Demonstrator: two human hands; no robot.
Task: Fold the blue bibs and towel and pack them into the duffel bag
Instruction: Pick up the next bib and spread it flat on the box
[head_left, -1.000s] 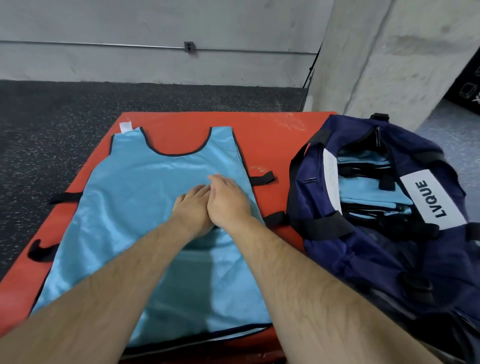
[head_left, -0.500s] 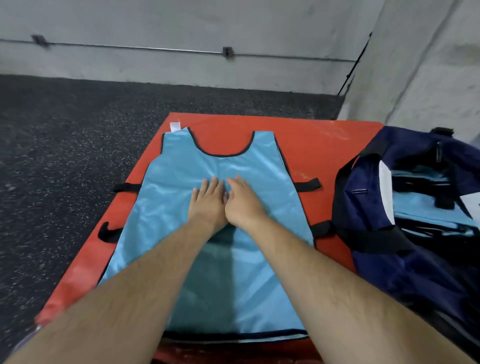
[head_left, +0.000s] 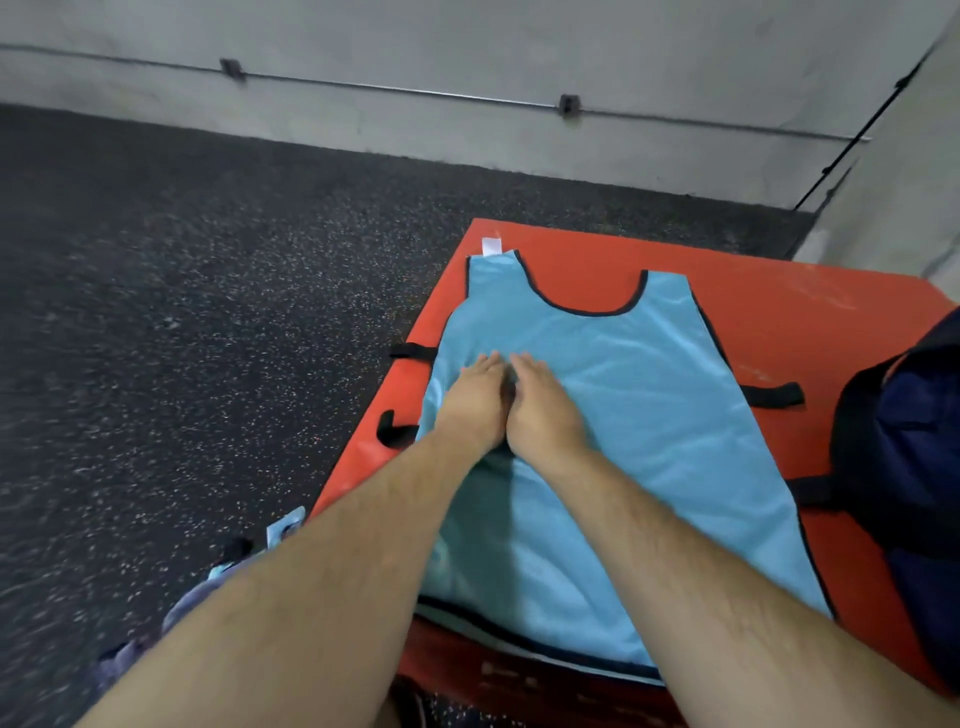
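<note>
Atop red mat: blue bib, spread flat; left hand and right hand together, fingers straight, pressing its centre; best swept outward, smoothing before folding.

Red mat lies flat on the floor, glossy, scuffed pale near its far right corner. Dark rubber floor with light speckles covers the left and far side. Grey concrete wall runs across the back. A thin metal conduit runs along the wall, held by two brackets. Concrete pillar stands at right, and a black cable runs down the corner beside it.
</note>
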